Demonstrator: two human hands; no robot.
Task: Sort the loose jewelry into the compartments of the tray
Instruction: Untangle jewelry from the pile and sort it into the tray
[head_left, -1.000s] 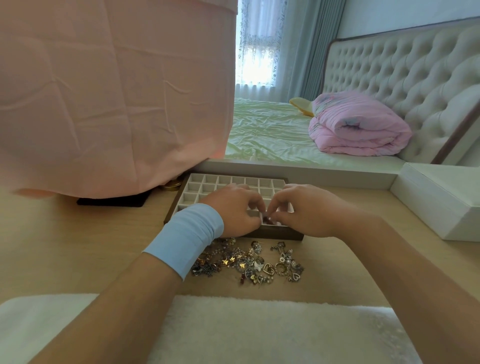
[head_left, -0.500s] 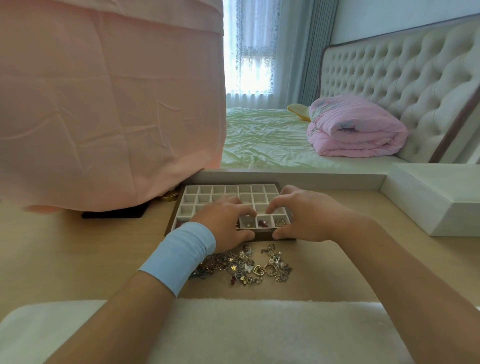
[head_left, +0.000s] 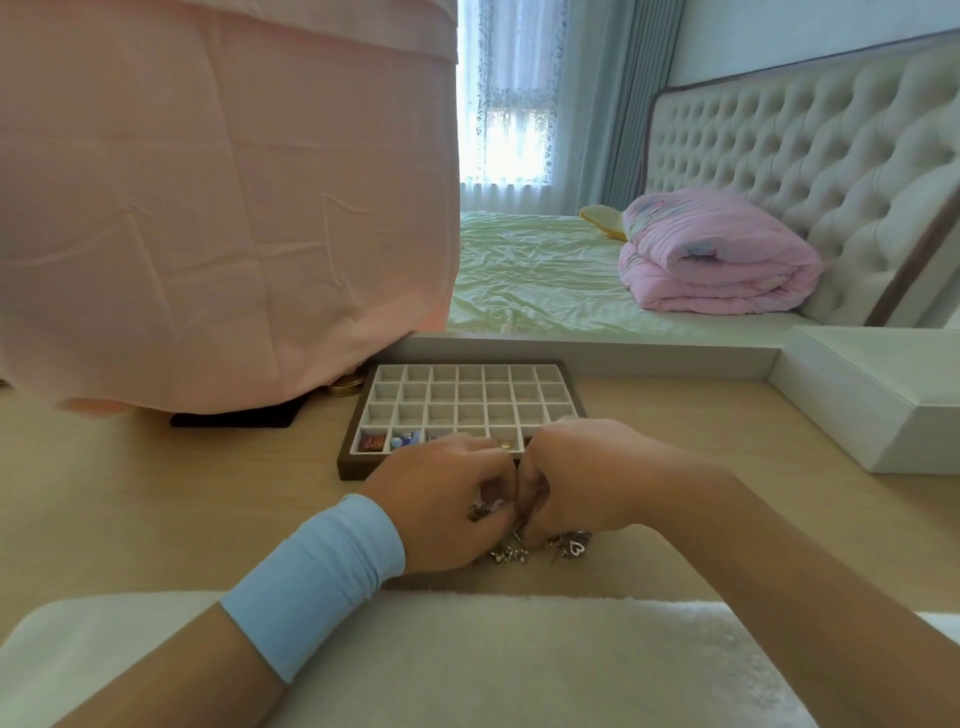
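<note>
Both hands grip pieces in the jewelry pile (head_left: 570, 546).
Left hand (head_left: 441, 501) and right hand (head_left: 576, 478), knuckles touching, curl their fingers around pieces on the desk (head_left: 156, 493). The tray (head_left: 470, 397) lies just beyond, with a few pieces in its near-left compartments.

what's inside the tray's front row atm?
Tray: leftmost front cell holds a reddish piece, the next blue-and-white pieces, a further one a gold piece. Left hand and right hand cover the rest of that row.
</note>
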